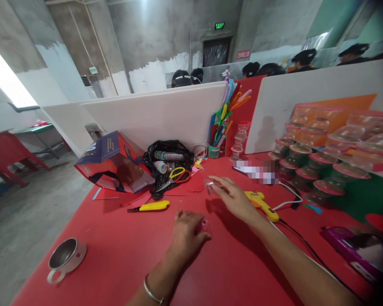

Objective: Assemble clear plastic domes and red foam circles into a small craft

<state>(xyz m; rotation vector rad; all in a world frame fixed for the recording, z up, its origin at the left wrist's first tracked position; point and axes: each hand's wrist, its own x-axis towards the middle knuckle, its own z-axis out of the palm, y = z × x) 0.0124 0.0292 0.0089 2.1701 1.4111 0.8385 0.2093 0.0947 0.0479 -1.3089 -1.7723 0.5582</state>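
My left hand (187, 233) rests low on the red table (115, 255), fingers curled round a small clear piece (205, 224) at its fingertips. A silver bangle (151, 293) sits on that wrist. My right hand (234, 197) reaches forward over the table, its fingertips pinched on a small clear plastic cup (208, 185). A yellow glue gun (261, 205) lies just right of that hand, its white cord trailing off to the right.
A yellow utility knife (153, 206), scissors (175, 175) on a black bag (169, 163), a red-blue paper bag (113, 163), a metal cup (65, 257), a pot of pipe cleaners (225, 119), and rows of clear domed red-rimmed cups (319, 157) at right. White dividers stand behind; people sit beyond.
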